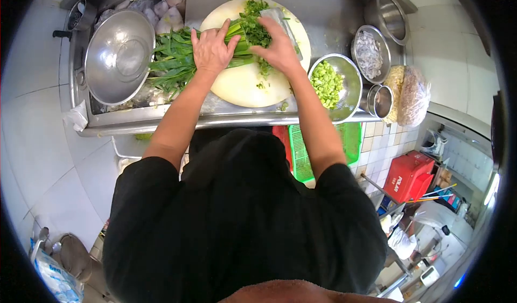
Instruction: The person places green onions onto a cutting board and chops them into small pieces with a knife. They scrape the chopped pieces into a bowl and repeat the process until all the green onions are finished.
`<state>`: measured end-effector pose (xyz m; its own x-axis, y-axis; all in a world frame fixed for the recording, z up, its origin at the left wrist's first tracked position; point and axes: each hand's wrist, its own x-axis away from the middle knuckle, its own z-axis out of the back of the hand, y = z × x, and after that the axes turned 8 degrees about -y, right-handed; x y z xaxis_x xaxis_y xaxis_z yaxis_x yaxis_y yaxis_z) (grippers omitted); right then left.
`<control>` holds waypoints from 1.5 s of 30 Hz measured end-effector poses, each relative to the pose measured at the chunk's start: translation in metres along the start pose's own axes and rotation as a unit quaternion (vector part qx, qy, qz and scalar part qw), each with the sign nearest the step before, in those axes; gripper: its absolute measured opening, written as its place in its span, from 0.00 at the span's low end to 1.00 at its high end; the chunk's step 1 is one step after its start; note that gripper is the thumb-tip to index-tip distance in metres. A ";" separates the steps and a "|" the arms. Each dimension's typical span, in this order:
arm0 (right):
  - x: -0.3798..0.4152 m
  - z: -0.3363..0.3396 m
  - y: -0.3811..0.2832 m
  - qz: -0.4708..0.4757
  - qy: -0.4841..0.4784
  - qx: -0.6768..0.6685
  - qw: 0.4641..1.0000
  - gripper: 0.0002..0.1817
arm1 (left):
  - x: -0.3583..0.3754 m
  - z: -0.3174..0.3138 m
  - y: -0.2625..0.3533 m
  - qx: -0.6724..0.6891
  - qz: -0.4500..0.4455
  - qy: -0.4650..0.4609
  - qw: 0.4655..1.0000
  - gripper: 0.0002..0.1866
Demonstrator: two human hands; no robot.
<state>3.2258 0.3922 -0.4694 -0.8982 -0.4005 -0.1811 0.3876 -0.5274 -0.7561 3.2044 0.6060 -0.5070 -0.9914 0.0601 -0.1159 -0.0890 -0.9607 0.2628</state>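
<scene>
My left hand (pixel 212 50) lies over a bunch of leafy greens (pixel 177 61), holding the stalks against the round cutting board (pixel 242 90). Its fingers are partly spread. The leaves reach left past the board's edge. My right hand (pixel 279 47) is at the cut end of the stalks, thumb and fingers apart. Chopped greens (pixel 254 20) lie between and beyond the hands. Beside my right hand is a broad metal blade (pixel 284 24), seemingly a cleaver; its handle is not visible.
A large steel bowl (pixel 118 58) stands left, near bagged pale bulbs (pixel 171 19). To the right are a colander (pixel 353 85) with chopped green pieces (pixel 326 85), a bowl of greyish-white food (pixel 368 55), and filled plastic bags (pixel 413 96). A green basket (pixel 301 157) sits below the counter edge.
</scene>
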 end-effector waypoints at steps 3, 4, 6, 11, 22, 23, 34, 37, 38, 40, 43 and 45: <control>0.068 0.018 0.007 -0.166 0.039 0.137 0.976 0.29 | -0.002 0.006 0.004 -0.011 0.004 -0.017 1.000 0.28; 0.085 0.017 0.007 -0.215 0.031 0.129 0.968 0.27 | -0.002 0.008 0.004 -0.008 0.004 -0.020 1.000 0.28; 0.103 0.009 0.007 -0.188 0.039 0.160 0.968 0.24 | -0.003 0.010 0.005 -0.027 0.008 -0.029 0.999 0.27; 0.107 0.021 -0.007 -0.280 0.006 0.234 0.931 0.20 | -0.003 0.022 0.016 -0.069 0.031 -0.059 0.995 0.26; 0.114 0.026 -0.037 -0.334 -0.012 -0.070 0.940 0.25 | -0.006 -0.004 0.012 -0.044 0.023 -0.032 0.998 0.25; 0.110 0.025 -0.050 -0.347 -0.029 -0.102 0.932 0.31 | -0.005 -0.002 0.013 -0.041 0.029 -0.033 0.998 0.26; 0.083 -0.001 -0.072 -0.381 -0.074 -0.130 0.912 0.31 | -0.007 0.007 0.015 -0.070 0.031 -0.027 0.997 0.27; 0.082 0.015 -0.108 -0.404 -0.084 -0.137 0.901 0.31 | -0.007 0.008 0.016 -0.073 0.032 -0.029 0.996 0.27; 0.083 0.018 -0.115 -0.416 -0.090 -0.142 0.894 0.31 | -0.007 0.008 0.016 -0.073 0.032 -0.028 0.996 0.27; 0.095 0.005 -0.102 -0.381 -0.077 -0.098 0.916 0.31 | -0.007 0.007 0.016 -0.073 0.033 -0.024 0.997 0.27; 0.107 0.000 -0.098 -0.365 -0.062 -0.082 0.925 0.30 | -0.007 0.009 0.018 -0.067 0.037 -0.033 0.997 0.26; 0.109 -0.003 -0.101 -0.357 -0.056 -0.071 0.930 0.30 | -0.007 0.009 0.018 -0.064 0.038 -0.027 0.997 0.26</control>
<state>3.0882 0.4044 -0.4144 -0.8856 -0.0662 0.4598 -0.3380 -0.5872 -0.7355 3.2088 0.5909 -0.4931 -0.9989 -0.0030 -0.0472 -0.0038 -0.9896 0.1439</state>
